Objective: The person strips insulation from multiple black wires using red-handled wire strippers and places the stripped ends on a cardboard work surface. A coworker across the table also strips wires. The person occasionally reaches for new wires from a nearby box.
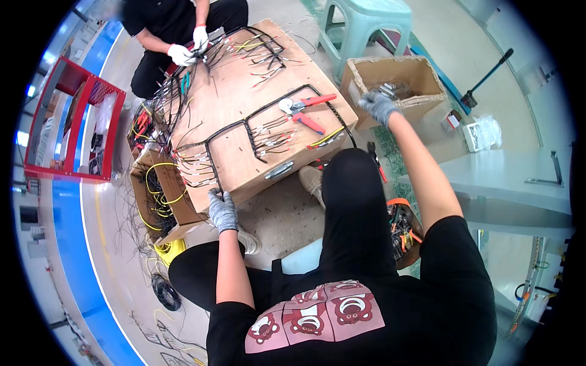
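My left hand [223, 211], in a grey glove, is closed on the lower end of a black taped wire harness [227, 129] at the table's near left corner. The harness lies bent across the wooden tabletop [244, 91], with short wire ends fanning out in bunches, some with red and white tips. My right hand [379, 108], also gloved, is over the near left rim of a cardboard box [400, 70]. Its fingers look loosely apart, with nothing visible in them. Metal parts [397, 91] lie in the box. Red-handled cutting pliers [303, 111] rest on the table beside the harness.
Across the table, another person's white-gloved hands [190, 52] hold dark wires. A green stool [369, 24] stands behind the box. Left are a red rack [73, 122] and a cardboard box of wires [143, 201]. A tool bucket [403, 232] stands by my right knee.
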`<act>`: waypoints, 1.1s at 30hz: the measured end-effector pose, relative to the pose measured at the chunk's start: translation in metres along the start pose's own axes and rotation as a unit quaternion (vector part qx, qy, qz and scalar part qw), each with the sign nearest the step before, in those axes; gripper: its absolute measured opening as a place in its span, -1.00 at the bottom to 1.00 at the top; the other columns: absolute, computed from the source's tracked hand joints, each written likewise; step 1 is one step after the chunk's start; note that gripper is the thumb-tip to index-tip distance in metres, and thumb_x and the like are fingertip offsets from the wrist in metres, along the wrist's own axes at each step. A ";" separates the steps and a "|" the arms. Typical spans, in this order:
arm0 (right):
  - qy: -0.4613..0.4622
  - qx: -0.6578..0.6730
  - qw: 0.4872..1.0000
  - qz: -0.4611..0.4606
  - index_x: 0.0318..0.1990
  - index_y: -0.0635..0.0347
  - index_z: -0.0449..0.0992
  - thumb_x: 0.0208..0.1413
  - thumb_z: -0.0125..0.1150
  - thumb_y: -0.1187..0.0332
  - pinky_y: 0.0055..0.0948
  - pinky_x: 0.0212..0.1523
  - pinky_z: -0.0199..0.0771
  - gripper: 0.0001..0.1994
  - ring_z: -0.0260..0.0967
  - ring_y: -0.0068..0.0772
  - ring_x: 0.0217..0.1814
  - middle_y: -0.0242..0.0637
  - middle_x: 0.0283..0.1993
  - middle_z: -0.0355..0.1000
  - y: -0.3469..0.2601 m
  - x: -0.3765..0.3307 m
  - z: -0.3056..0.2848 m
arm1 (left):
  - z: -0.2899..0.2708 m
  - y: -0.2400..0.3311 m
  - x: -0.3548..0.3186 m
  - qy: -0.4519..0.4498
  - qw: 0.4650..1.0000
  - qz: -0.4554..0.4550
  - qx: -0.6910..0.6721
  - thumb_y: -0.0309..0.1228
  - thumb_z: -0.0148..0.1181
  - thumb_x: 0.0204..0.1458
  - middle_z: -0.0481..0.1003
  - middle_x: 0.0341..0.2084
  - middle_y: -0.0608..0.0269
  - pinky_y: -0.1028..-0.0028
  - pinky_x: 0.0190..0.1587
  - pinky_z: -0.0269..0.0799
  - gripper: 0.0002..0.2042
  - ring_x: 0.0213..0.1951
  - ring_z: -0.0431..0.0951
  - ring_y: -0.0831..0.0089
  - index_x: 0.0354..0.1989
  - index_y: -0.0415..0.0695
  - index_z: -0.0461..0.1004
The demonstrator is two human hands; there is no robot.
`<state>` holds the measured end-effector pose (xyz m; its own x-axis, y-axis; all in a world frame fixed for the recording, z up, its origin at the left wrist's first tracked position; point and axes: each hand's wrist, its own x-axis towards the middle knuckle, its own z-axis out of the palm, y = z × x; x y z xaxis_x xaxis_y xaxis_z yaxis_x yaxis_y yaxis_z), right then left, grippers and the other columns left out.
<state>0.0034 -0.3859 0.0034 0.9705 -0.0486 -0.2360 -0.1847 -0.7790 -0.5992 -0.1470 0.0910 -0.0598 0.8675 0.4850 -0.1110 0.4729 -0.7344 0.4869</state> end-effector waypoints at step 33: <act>0.135 0.336 0.875 0.321 -0.21 0.27 0.42 0.10 0.00 0.37 -0.47 -0.49 0.41 -0.82 0.40 -0.45 -0.49 -0.22 -0.39 0.46 0.272 -0.234 0.172 | 0.017 -0.015 -0.025 -0.137 0.979 0.123 -0.086 -0.45 0.02 0.05 0.43 -0.11 0.09 0.44 -0.02 0.31 -0.66 -0.09 0.42 0.37 0.01 -0.27 0.31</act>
<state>-0.3001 -0.4793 -0.2363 0.6176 -0.5577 -0.5545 -0.6671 0.0019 -0.7450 -0.1731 0.0817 -0.0791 0.9717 0.1410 -0.1894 0.2326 -0.7107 0.6639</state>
